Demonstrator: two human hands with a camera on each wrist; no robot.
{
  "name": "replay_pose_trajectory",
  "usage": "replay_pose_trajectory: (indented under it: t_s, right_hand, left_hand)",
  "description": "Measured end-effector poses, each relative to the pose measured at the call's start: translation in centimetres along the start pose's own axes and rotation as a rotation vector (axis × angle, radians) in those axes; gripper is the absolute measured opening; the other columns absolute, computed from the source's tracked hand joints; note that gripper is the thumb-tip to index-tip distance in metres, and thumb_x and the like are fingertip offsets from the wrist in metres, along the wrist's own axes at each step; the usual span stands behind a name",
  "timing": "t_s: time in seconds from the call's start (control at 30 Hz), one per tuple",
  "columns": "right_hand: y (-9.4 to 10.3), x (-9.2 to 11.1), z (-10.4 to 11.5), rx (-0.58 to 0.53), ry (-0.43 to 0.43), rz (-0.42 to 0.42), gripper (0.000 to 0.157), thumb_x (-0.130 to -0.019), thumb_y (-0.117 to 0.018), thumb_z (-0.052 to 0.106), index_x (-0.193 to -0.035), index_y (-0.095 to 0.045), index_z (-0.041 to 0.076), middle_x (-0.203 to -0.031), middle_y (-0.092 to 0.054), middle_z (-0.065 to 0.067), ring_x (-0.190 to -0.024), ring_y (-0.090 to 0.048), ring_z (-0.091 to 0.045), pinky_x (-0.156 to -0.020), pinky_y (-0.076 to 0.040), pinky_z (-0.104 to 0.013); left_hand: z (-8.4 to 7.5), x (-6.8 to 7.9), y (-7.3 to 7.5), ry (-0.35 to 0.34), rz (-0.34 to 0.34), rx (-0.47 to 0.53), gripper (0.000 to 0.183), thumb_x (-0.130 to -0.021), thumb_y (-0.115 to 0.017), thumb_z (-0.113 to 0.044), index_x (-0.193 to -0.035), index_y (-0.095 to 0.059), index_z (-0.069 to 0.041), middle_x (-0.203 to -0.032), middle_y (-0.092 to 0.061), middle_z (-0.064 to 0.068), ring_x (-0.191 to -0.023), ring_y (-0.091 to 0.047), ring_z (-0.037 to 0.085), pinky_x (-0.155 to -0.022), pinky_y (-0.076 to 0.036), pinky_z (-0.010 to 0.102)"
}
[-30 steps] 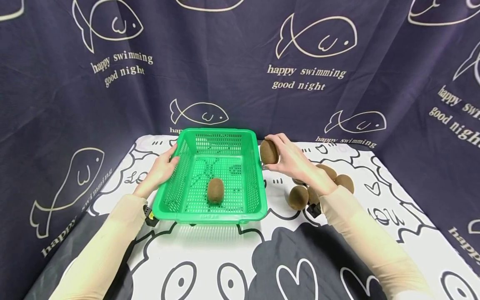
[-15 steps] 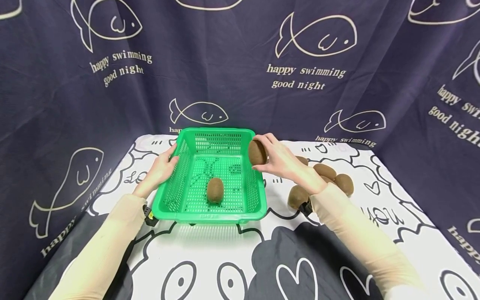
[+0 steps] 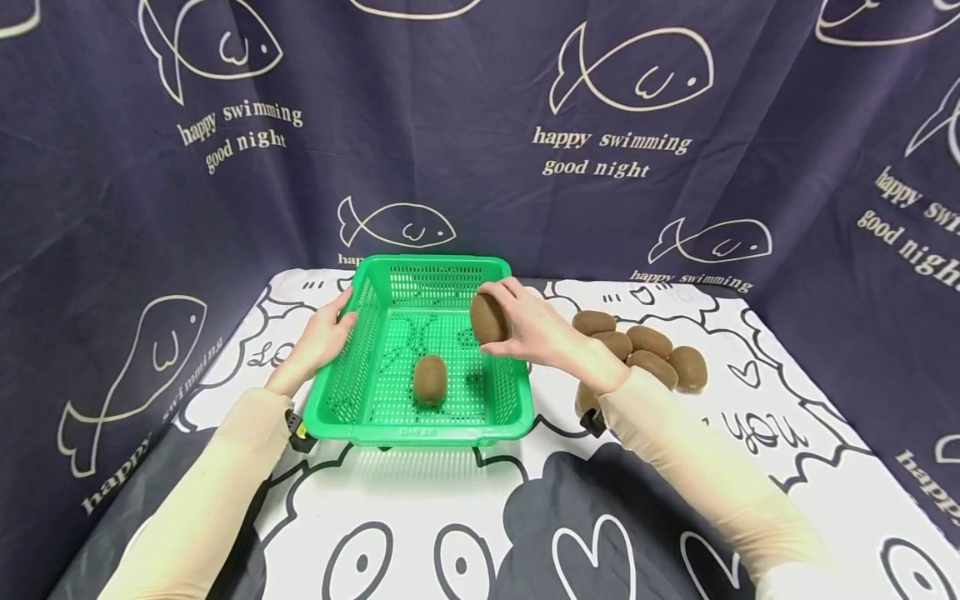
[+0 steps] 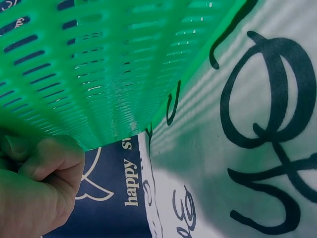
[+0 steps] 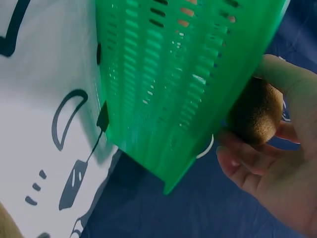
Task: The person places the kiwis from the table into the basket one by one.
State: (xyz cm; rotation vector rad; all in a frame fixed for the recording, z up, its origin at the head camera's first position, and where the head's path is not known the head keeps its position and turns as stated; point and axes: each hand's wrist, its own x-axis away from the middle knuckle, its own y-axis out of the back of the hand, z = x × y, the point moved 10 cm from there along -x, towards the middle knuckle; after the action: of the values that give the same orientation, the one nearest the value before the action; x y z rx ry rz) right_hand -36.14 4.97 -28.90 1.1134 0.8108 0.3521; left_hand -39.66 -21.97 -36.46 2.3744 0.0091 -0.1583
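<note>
A brown, fuzzy kiwi (image 3: 489, 318) is gripped between the thumb and fingers of my right hand (image 3: 528, 325), over the right side of a green plastic basket (image 3: 420, 434). The right wrist view shows this kiwi (image 5: 258, 113) just past the basket's slotted wall (image 5: 163, 84). On the basket's floor lies another kiwi (image 3: 430, 380). My left hand (image 3: 327, 332) holds the basket's left rim, its thumb on the inner side. Curled fingers of the left hand (image 4: 42, 173) show at the rim in the left wrist view.
Several kiwis (image 3: 651, 341) lie grouped on the table right of the basket, one partly hidden behind the right forearm. A patterned white and dark cloth (image 3: 405, 500) covers the table. Behind it hangs a dark blue curtain (image 3: 465, 133) with fish drawings.
My right hand has carried its kiwi leftward, from outside the basket's right rim to above its inside. More of the kiwi group now shows. My left hand and the basket have stayed put.
</note>
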Motion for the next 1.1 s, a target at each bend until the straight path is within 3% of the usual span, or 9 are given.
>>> replay_pose_trajectory:
  t_s: [0.2, 0.47, 0.8, 1.1]
  right_hand:
    - [-1.4, -0.1, 1.0, 0.006, 0.021, 0.050, 0.078, -0.069, -0.084, 0.034, -0.135, -0.047, 0.012, -0.120, -0.053, -0.009, -0.092, -0.061, -0.023, -0.074, -0.055, -0.042]
    - [-2.7, -0.2, 1.9, 0.041, 0.054, 0.094, 0.078, -0.067, -0.086, 0.036, -0.131, -0.051, 0.007, -0.115, -0.056, -0.012, -0.089, -0.062, -0.025, -0.075, -0.055, -0.041]
    - [-4.7, 0.0, 2.4, 0.169, 0.048, 0.201, 0.076, -0.065, -0.083, 0.050, -0.122, -0.055, 0.009, -0.106, -0.061, -0.007, -0.095, -0.056, -0.025, -0.078, -0.045, -0.040]
    - [-5.7, 0.1, 2.7, 0.240, 0.036, 0.246, 0.073, -0.064, -0.081, 0.056, -0.116, -0.057, 0.012, -0.102, -0.064, -0.005, -0.097, -0.056, -0.024, -0.082, -0.041, -0.041]
  left_hand:
    - [0.0, 0.0, 0.0, -0.001, -0.001, 0.005, 0.057, -0.101, -0.038, -0.016, -0.154, -0.018, -0.008, -0.156, -0.025, 0.023, -0.144, -0.024, 0.043, -0.119, -0.019, 0.054]
    - [-0.1, 0.0, 0.0, 0.000, 0.000, 0.003, 0.057, -0.101, -0.038, -0.016, -0.154, -0.018, -0.008, -0.156, -0.024, 0.023, -0.144, -0.024, 0.043, -0.119, -0.019, 0.054]
    - [0.1, -0.1, 0.1, -0.001, -0.008, -0.003, 0.057, -0.101, -0.038, -0.017, -0.154, -0.019, -0.009, -0.156, -0.025, 0.022, -0.143, -0.025, 0.043, -0.119, -0.020, 0.054]
    - [0.1, -0.1, 0.0, 0.003, 0.001, 0.014, 0.057, -0.101, -0.038, -0.016, -0.154, -0.019, -0.008, -0.156, -0.025, 0.024, -0.144, -0.025, 0.043, -0.119, -0.020, 0.055]
